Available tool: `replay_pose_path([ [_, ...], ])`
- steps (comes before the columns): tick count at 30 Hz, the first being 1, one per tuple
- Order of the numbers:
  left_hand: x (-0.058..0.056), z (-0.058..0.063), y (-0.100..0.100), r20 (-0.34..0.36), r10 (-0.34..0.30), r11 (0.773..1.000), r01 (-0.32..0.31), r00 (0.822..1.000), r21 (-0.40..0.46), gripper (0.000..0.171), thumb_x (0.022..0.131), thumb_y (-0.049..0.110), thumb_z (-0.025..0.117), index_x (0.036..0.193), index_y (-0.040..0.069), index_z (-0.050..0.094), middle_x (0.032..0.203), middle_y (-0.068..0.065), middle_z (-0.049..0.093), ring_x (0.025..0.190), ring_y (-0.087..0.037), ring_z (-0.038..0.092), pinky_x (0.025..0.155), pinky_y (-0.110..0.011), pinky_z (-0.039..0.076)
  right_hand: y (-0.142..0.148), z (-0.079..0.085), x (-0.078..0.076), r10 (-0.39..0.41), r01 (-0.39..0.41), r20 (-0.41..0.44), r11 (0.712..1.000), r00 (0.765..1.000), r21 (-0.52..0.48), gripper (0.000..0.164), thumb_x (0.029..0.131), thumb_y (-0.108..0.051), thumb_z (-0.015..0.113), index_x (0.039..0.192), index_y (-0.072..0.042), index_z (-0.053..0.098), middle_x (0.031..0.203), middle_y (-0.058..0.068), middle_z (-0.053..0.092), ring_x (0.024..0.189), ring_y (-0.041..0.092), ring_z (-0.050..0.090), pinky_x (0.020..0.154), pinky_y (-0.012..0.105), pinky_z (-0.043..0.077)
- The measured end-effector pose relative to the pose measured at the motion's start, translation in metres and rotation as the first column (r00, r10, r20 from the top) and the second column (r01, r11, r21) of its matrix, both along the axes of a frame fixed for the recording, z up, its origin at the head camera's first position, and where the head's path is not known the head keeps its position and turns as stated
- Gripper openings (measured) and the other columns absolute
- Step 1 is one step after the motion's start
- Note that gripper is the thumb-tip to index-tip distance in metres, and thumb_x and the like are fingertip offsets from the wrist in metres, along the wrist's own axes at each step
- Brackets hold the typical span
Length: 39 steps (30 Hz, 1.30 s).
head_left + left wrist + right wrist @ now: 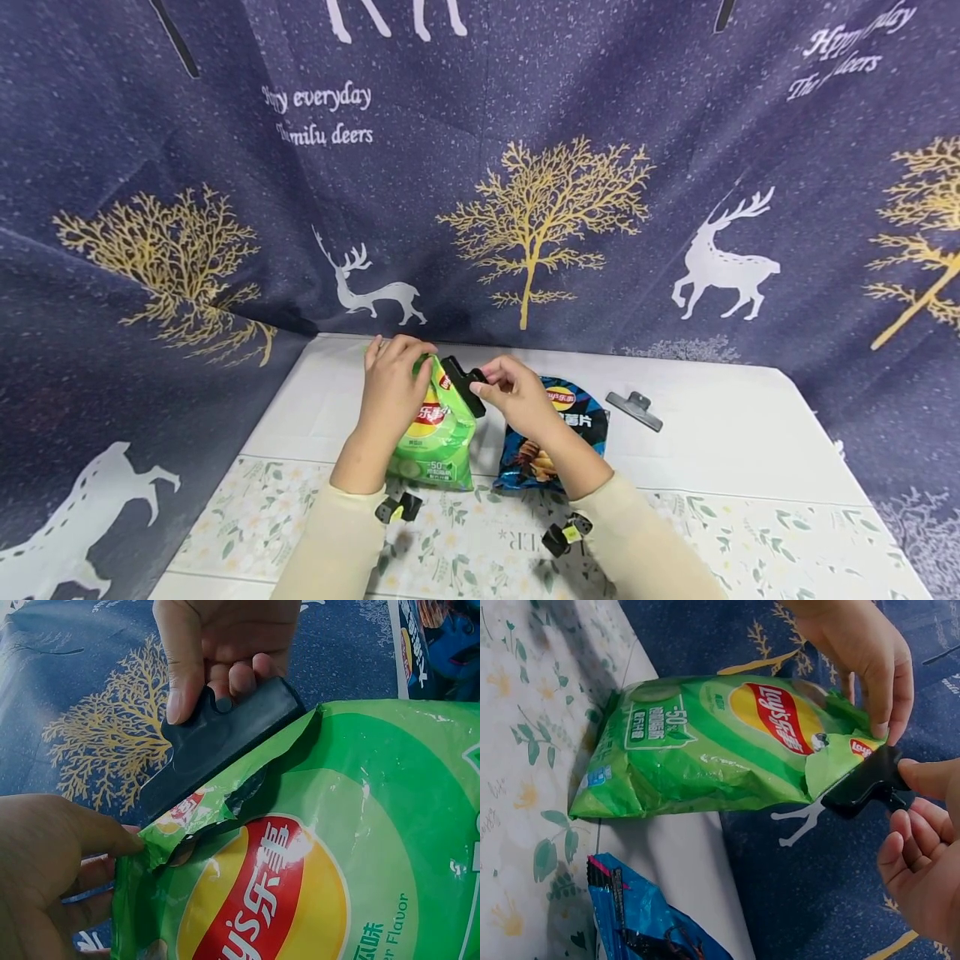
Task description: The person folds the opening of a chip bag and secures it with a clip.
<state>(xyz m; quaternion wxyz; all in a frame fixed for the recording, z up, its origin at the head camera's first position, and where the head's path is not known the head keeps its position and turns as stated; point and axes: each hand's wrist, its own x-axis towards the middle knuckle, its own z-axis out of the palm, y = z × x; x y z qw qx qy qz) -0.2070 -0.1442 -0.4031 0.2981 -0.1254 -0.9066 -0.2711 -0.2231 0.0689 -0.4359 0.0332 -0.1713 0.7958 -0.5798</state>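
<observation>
A green Lay's chip bag [446, 446] stands on the table, its torn top folded over. The left hand [393, 387] pinches the folded top edge at one corner, between thumb and fingers, as the left wrist view shows. In the right hand [525, 404] is a black bag clip [232, 739], its handles pinched between thumb and fingers. The clip's long jaw lies along the folded edge of the bag in both wrist views. Part of the fold, with its small red logo, shows beside the clip [864, 784].
A blue-black Lay's chip bag [517, 458] lies right of the green one, partly under the right forearm. Farther right is a grey bag clip [636, 410]. The white table [735, 433] has a floral cloth [465, 533] across its front; a dark blue curtain [405, 200] hangs behind.
</observation>
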Motion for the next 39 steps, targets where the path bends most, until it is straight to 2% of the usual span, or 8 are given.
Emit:
replay_pose_path([
  [16, 0.001, 0.0, -0.002, -0.033, -0.011, 1.0, 0.011, 0.999, 0.002, 0.012, 0.091, 0.006, 0.073, 0.102, 0.01, 0.076, 0.103, -0.006, 0.07, 0.105, -0.029, 0.066, 0.118, -0.061, 0.027, -0.003, 0.002, -0.003, 0.02, -0.02, 0.005, 1.0, 1.0, 0.007, 0.021, 0.095, -0.027, 0.072, 0.108, -0.011, 0.068, 0.096, 0.008, 0.067, 0.084, 0.018, 0.058, 0.076, 0.032, 0.05],
  [24, 0.002, 0.002, -0.001, -0.026, -0.008, 1.0, 0.008, 1.0, 0.007, 0.011, 0.091, 0.006, 0.072, 0.101, 0.009, 0.077, 0.103, -0.007, 0.07, 0.104, -0.029, 0.066, 0.118, -0.06, 0.027, -0.006, 0.001, -0.004, 0.019, -0.019, 0.005, 1.0, 1.0, 0.023, 0.021, 0.095, -0.028, 0.072, 0.108, -0.013, 0.068, 0.094, 0.006, 0.067, 0.082, 0.017, 0.058, 0.074, 0.03, 0.05],
  [28, 0.002, 0.002, -0.001, -0.016, -0.001, 1.0, 0.001, 1.0, 0.007, 0.011, 0.091, 0.007, 0.072, 0.101, 0.009, 0.077, 0.103, -0.007, 0.07, 0.105, -0.029, 0.066, 0.119, -0.06, 0.026, -0.008, 0.002, -0.005, 0.023, -0.023, 0.014, 1.0, 1.0, 0.014, 0.021, 0.095, -0.027, 0.072, 0.108, -0.012, 0.068, 0.095, 0.007, 0.066, 0.08, 0.016, 0.058, 0.072, 0.028, 0.05],
  [35, 0.002, 0.003, 0.0, 0.001, 0.007, 1.0, -0.007, 1.0, 0.005, 0.011, 0.092, 0.007, 0.072, 0.101, 0.01, 0.077, 0.103, -0.008, 0.07, 0.106, -0.03, 0.065, 0.12, -0.059, 0.026, -0.013, 0.002, -0.004, 0.036, -0.035, -0.013, 0.999, 0.999, 0.009, 0.025, 0.095, -0.018, 0.071, 0.113, -0.001, 0.066, 0.101, 0.012, 0.063, 0.078, 0.013, 0.055, 0.069, 0.024, 0.048],
  [39, 0.003, 0.003, 0.0, 0.002, 0.007, 1.0, -0.007, 1.0, 0.003, 0.011, 0.092, 0.007, 0.072, 0.101, 0.01, 0.077, 0.103, -0.008, 0.07, 0.106, -0.03, 0.065, 0.12, -0.059, 0.026, -0.014, 0.001, -0.004, 0.03, -0.03, -0.011, 1.0, 0.999, 0.005, 0.023, 0.095, -0.019, 0.072, 0.111, -0.004, 0.066, 0.102, 0.011, 0.063, 0.078, 0.012, 0.055, 0.069, 0.023, 0.049],
])
